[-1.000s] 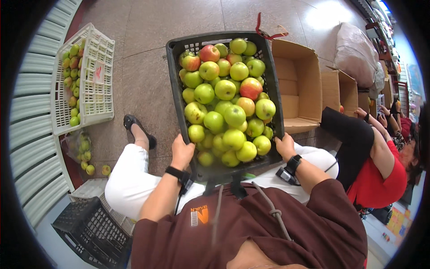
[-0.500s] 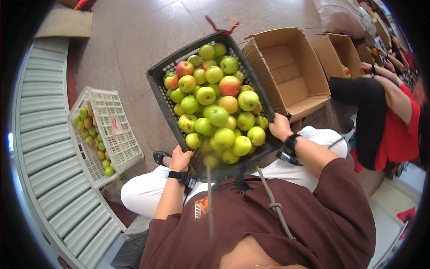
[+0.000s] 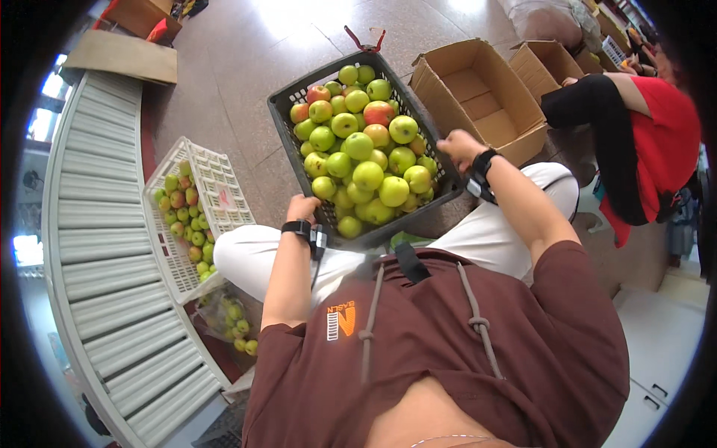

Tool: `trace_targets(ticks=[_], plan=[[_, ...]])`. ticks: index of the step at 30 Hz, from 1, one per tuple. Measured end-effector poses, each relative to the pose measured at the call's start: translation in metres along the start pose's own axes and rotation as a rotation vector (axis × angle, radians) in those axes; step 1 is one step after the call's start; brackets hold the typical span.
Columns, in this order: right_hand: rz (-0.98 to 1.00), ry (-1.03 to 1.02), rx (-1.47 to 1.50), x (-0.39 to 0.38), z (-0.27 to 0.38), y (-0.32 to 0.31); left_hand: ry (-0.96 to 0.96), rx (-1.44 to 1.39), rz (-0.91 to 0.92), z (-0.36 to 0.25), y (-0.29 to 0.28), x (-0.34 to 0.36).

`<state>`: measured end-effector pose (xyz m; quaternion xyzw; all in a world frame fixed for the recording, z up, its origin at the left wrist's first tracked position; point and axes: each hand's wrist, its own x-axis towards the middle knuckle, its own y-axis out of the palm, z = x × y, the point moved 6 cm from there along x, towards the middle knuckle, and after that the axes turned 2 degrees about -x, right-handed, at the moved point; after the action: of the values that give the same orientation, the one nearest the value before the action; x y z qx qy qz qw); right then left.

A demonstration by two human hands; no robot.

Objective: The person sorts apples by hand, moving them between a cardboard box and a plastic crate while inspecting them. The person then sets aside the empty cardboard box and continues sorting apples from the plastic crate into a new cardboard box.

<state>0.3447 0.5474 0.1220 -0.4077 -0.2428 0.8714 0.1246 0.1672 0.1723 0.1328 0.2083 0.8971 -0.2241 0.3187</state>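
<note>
A black plastic crate (image 3: pixel 290 138) piled with green and reddish apples (image 3: pixel 358 145) is in front of me, between my knees. My left hand (image 3: pixel 303 209) is closed on its near left rim. At the right rim, part way up that side, my right hand (image 3: pixel 461 148) has its fingers curled against the edge. Both wrists carry black straps with small devices. A red two-pronged thing (image 3: pixel 365 39) sticks up at the crate's far edge.
An open, empty cardboard box (image 3: pixel 515 142) stands right of the crate. To the left, a white plastic crate (image 3: pixel 224 175) of apples leans by a roller conveyor (image 3: pixel 112 246), with a bag of apples (image 3: pixel 231 321) nearer me. A person in red (image 3: pixel 665 142) sits at the right.
The black crate has shifted slightly right in the picture and looks lower. My right hand has moved up along the right rim. My left hand stays at the left rim.
</note>
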Motion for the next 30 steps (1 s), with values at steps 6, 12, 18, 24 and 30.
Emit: trace_targets(ticks=[6,12,18,24,30], plan=[[-0.556,0.025,-0.24,0.034,-0.059,-0.071,1.02,0.188,-0.4,-0.093,-0.133,-0.119],[-0.497,0.202,-0.329,0.074,-0.096,-0.057,0.879,-0.457,-0.313,-0.128,-0.138,-0.215],[-0.329,-0.025,-0.419,0.085,-0.076,-0.031,0.444,-0.438,-0.041,-0.059,-0.001,-0.11],[-0.167,-0.121,-0.464,0.083,-0.063,-0.006,0.234,-0.411,0.332,-0.028,0.087,-0.078],[0.296,0.014,-0.061,0.025,-0.029,0.027,0.128,-0.62,0.206,-0.016,0.067,-0.054]])
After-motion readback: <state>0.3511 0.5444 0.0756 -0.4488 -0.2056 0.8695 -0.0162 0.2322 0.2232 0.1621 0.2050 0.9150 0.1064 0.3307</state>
